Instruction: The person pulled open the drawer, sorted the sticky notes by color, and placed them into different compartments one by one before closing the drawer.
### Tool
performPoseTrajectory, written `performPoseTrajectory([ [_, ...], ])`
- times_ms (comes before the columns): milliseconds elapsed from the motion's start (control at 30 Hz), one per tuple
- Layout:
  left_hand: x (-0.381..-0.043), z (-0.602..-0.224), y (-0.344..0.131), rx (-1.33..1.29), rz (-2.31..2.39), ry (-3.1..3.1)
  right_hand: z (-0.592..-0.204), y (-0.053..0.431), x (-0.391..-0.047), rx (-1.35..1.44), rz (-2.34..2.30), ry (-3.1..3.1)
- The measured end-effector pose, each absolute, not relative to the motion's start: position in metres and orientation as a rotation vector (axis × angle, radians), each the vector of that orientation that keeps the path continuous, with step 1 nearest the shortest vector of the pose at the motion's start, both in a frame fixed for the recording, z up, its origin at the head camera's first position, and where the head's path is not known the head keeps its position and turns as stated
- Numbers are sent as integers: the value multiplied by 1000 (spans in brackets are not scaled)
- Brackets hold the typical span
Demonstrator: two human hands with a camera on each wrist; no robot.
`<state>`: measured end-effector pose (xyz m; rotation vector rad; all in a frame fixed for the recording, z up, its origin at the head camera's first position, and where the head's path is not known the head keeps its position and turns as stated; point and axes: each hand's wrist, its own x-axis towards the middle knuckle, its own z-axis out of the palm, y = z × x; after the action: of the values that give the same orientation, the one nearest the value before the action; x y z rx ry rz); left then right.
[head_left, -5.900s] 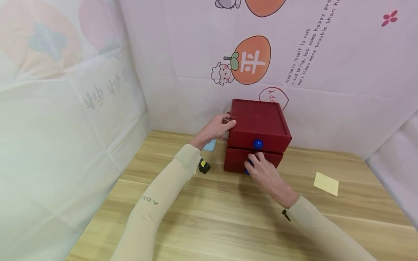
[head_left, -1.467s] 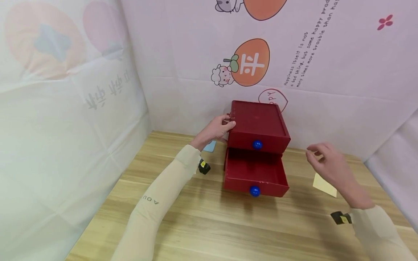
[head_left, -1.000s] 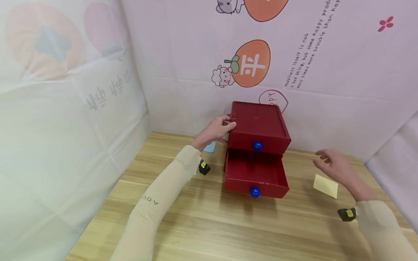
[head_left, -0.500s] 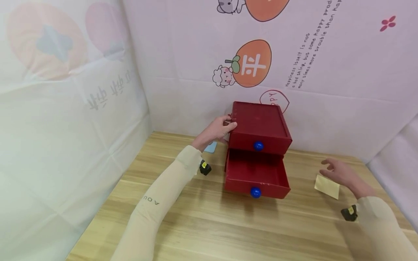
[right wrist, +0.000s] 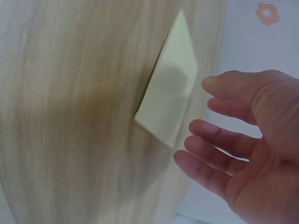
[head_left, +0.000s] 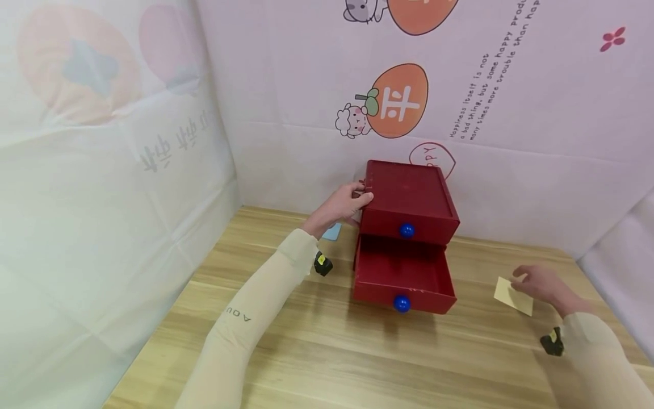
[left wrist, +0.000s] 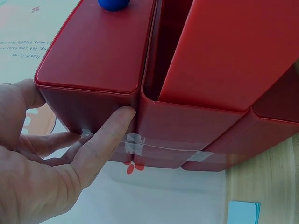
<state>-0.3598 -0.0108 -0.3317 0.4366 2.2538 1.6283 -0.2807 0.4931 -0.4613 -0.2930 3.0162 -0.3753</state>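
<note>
A dark red two-drawer cabinet (head_left: 409, 187) stands at the back of the table. Its lower drawer (head_left: 398, 272) is pulled out and bare inside; the upper one is closed. Both fronts carry a round blue knob (head_left: 402, 303). My left hand (head_left: 339, 205) holds the cabinet's upper left edge, thumb on top; in the left wrist view several fingers (left wrist: 110, 135) lie against its taped side wall. At the right, my right hand (head_left: 546, 284) hovers with loosely bent, parted fingers beside and partly over a pale yellow sticky-note pad (right wrist: 168, 84), holding nothing.
A light blue pad (head_left: 332, 232) lies on the wooden table (head_left: 317, 352) left of the cabinet, partly behind my left wrist. White printed cloth (head_left: 286, 85) hangs behind and at both sides. Each wrist wears a small black device (head_left: 323, 264).
The lower drawer has come out since the oldest frame. My right hand has left its knob, swung right and lowered toward the yellow pad. The left hand stays on the cabinet.
</note>
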Motion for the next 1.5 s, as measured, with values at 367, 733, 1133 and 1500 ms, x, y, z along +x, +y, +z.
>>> performPoseTrajectory([
  [367,-360,-332,-12,438,1630,2256,-467,502,-283,-254,-406,2960],
  [733,-361,-332,-12,457,1584,2311,-464,500,-288,-308,-380,2928],
  [1133,-362,-332,-12,460,1595,2300,-460,497,-295,-346,-383,2860],
  [1500,-362,-333,-13,448,1619,2277,-461,499,-301,-401,-368,2838],
])
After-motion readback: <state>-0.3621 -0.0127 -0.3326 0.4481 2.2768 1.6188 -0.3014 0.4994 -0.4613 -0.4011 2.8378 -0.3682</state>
